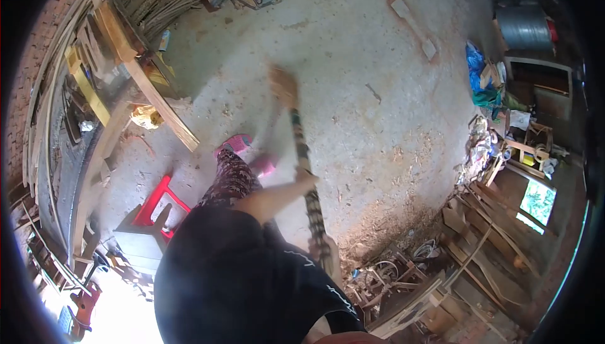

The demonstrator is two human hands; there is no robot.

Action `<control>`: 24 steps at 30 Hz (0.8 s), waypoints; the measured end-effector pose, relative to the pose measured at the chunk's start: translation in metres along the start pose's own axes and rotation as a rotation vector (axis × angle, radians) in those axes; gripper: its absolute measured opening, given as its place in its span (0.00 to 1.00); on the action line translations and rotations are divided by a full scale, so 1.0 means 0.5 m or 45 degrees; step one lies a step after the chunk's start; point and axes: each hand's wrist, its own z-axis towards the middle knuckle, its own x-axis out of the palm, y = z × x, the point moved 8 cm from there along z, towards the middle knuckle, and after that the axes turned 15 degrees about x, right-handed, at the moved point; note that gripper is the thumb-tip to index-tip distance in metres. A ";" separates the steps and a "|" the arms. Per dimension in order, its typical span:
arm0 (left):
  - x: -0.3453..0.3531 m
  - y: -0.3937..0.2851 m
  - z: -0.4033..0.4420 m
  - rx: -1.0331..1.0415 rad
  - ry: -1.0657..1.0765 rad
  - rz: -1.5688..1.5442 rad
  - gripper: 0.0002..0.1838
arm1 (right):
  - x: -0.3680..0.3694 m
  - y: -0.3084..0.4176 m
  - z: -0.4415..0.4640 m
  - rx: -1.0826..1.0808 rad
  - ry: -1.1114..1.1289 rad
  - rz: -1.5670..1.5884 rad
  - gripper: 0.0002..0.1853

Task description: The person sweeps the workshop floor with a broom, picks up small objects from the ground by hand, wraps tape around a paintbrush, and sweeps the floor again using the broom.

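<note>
Two hands closed around a long broom (300, 145).
The left hand (307, 179) wraps the banded handle partway along; the right hand (331, 257) grips it nearer the black shirt (220, 274). The blurred brown bristles (283, 85) lie out over the floor (365, 47), beyond the pink shoes (238, 143).

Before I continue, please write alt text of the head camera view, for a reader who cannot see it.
A person in pink shoes holds a broom with left hand and right hand, its head blurred over a grey floor. Wood shavings lie scattered on the floor, with wooden boards at the picture's left.
</note>
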 end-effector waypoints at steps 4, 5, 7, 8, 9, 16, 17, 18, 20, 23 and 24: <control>0.209 -0.089 -0.211 0.002 0.456 0.155 0.46 | -0.040 -0.041 -0.163 -0.250 -0.349 0.038 0.24; 0.242 -0.093 -0.235 0.019 0.491 0.176 0.46 | -0.064 -0.040 -0.186 -0.281 -0.354 0.071 0.24; 0.266 -0.143 -0.296 0.021 0.486 0.045 0.42 | -0.079 -0.053 -0.210 -0.124 0.061 0.266 0.25; 0.272 -0.158 -0.310 0.042 0.510 0.061 0.42 | -0.086 -0.044 -0.227 -0.183 0.195 0.267 0.29; 0.262 -0.167 -0.314 0.033 0.448 -0.021 0.38 | -0.086 -0.039 -0.241 -0.142 0.408 0.325 0.30; -0.020 -0.153 -0.063 0.416 -0.300 -0.277 0.14 | -0.028 0.058 -0.140 0.325 -0.111 -0.150 0.21; -0.122 -0.199 -0.057 0.444 -0.531 0.005 0.16 | 0.063 0.104 -0.112 0.127 -0.018 -0.565 0.16; -0.172 -0.176 0.037 0.316 -0.359 0.028 0.19 | 0.094 0.137 -0.052 0.058 -0.051 -0.931 0.18; -0.321 -0.197 0.115 0.295 -0.603 -0.144 0.19 | 0.222 0.192 0.032 -0.058 -0.003 -1.193 0.20; -0.438 -0.347 0.051 0.043 -0.387 -1.051 0.17 | 0.374 0.235 0.150 0.123 0.192 -0.940 0.12; -0.449 -0.346 0.066 0.030 -0.411 -1.053 0.17 | 0.400 0.242 0.172 0.149 0.197 -0.945 0.12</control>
